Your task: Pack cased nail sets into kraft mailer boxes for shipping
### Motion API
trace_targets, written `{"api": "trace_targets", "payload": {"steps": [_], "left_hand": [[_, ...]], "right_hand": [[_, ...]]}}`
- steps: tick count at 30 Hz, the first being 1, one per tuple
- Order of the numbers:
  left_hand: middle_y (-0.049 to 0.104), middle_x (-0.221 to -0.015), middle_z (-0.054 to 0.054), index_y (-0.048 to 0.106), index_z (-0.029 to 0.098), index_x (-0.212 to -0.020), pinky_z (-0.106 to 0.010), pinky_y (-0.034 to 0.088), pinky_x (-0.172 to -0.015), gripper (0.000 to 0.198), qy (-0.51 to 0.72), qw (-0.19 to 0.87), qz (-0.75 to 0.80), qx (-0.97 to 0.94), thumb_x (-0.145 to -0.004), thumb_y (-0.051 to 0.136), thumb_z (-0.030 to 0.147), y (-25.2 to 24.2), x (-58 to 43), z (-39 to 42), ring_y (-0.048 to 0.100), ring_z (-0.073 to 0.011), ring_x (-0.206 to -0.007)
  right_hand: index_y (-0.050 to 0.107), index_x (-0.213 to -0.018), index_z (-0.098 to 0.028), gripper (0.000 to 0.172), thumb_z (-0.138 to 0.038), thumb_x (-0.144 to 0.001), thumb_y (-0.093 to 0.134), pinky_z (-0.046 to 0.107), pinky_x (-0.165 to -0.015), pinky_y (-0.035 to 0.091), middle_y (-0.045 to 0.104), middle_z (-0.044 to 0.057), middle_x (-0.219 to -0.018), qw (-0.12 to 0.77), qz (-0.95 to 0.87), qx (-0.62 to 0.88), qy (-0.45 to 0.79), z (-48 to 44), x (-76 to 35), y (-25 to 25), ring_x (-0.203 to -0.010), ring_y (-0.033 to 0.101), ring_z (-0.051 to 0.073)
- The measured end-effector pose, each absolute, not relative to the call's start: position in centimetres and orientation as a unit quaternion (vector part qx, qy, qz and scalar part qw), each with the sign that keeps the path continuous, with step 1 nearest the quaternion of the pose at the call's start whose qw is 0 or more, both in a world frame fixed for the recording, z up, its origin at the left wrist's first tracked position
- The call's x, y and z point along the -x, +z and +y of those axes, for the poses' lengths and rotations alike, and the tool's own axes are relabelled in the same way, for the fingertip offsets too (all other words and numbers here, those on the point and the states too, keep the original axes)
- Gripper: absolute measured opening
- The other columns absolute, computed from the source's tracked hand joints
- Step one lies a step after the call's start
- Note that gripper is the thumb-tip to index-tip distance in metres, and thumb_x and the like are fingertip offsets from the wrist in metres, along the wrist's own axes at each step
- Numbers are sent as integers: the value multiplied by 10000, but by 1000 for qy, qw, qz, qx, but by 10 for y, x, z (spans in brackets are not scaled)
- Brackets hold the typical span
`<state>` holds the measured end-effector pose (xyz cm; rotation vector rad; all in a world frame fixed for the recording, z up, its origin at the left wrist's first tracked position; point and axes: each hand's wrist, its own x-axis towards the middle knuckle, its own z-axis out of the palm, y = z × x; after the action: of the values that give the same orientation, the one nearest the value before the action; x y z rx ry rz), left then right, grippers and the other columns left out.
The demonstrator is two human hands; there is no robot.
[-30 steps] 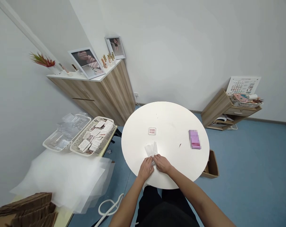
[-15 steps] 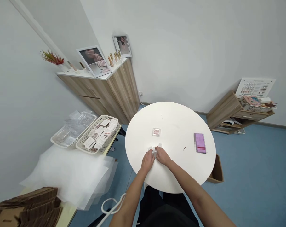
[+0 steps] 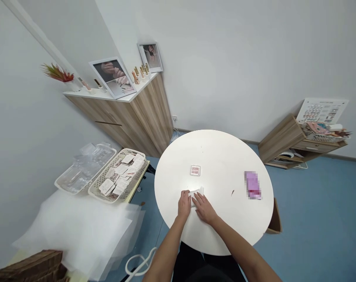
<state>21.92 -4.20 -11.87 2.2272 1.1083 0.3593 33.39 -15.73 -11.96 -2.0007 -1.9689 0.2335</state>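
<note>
While the left hand [image 3: 184, 204] rests against the edge of a folded white sheet [image 3: 197, 192], its grip impossible to tell, the right hand [image 3: 204, 208] lies open and flat beside it, touching the sheet; both are on a round white table [image 3: 233, 156]; one small clear case [image 3: 195, 170] sits just ahead, its pink print too small to read; one blurred purple pack [image 3: 252, 185] lies well right; off the table, one woven basket [image 3: 133, 151] holds many cards [image 3: 122, 169], just beside one clear plastic tray [image 3: 63, 186].
</note>
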Motion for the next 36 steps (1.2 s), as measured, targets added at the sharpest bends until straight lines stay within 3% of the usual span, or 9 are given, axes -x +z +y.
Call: {"api": "trace_targets", "payload": {"steps": [2,4,8,13,16,22,26,29,36], "left_hand": [[540,-1146,-71,543,208,-1156,-336,540,-784,304,142,324,417,-838,-937,333,194,-120,-228,-47,629,-172,-899],[509,-1274,-97,521,207,-1222,-372,524,-882,358,150,317,395,-849,-918,339,159,-121,-242,-53,603,-193,-1057],[359,-1500,-133,427,171,-1364,-490,383,-1072,533,139,262,299,-907,-840,375,87,-121,-276,-68,377,-263,-1356],[308,-1540,-146,258,118,-1478,-478,291,-1132,692,57,206,222,-951,-797,371,69,-118,-318,-67,298,-259,-1412],[268,-1557,-138,259,129,-1481,-493,251,-1145,741,8,185,209,-960,-758,407,63,-114,-339,-56,261,-273,-1428],[422,-1470,-136,492,151,-1311,-501,270,-1138,512,17,185,230,-955,-807,417,101,-103,-343,-40,304,-273,-1408],[557,-1323,-119,596,175,-1136,-460,375,-1079,396,45,196,248,-948,-808,400,71,-96,-305,-29,480,-245,-1268],[596,-1251,-111,620,187,-1087,-419,465,-978,387,69,208,306,-926,-800,399,50,-86,-261,-15,566,-234,-1133],[640,-1074,-60,626,227,-1081,-374,484,-914,379,152,205,492,-832,-840,387,56,-57,-120,2,595,-208,-1001]], "right_hand": [[457,-1386,-166,527,-103,-863,460,474,-1061,409,474,144,-1431,182,-679,708,69,-161,-344,-126,-1369,356,274],[491,-1360,-177,496,-71,-881,420,439,-1039,449,511,143,-1398,201,-658,724,58,-161,-360,-131,-1353,390,245],[496,-1357,-203,492,-80,-888,411,455,-1005,487,519,139,-1387,212,-601,769,55,-153,-395,-132,-1340,411,244],[520,-1335,-205,513,-43,-873,367,386,-966,511,505,114,-1404,182,-529,825,81,-141,-438,-123,-1357,387,229],[527,-1330,-202,501,-57,-883,352,346,-948,508,482,101,-1429,149,-490,853,104,-132,-464,-115,-1372,357,230],[537,-1307,-193,494,-69,-877,328,352,-961,469,480,112,-1424,113,-467,871,105,-120,-502,-109,-1351,366,234],[548,-1252,-163,469,-84,-814,399,566,-1089,272,524,171,-1351,126,-486,864,39,-118,-498,-115,-1334,366,312],[509,-1265,-139,471,-148,-800,432,665,-1083,158,494,205,-1353,176,-516,838,-9,-108,-477,-117,-1346,317,374],[485,-1255,-160,423,-155,-848,369,546,-1036,311,510,162,-1282,239,-690,683,36,-36,-361,-94,-1241,405,318]]}}
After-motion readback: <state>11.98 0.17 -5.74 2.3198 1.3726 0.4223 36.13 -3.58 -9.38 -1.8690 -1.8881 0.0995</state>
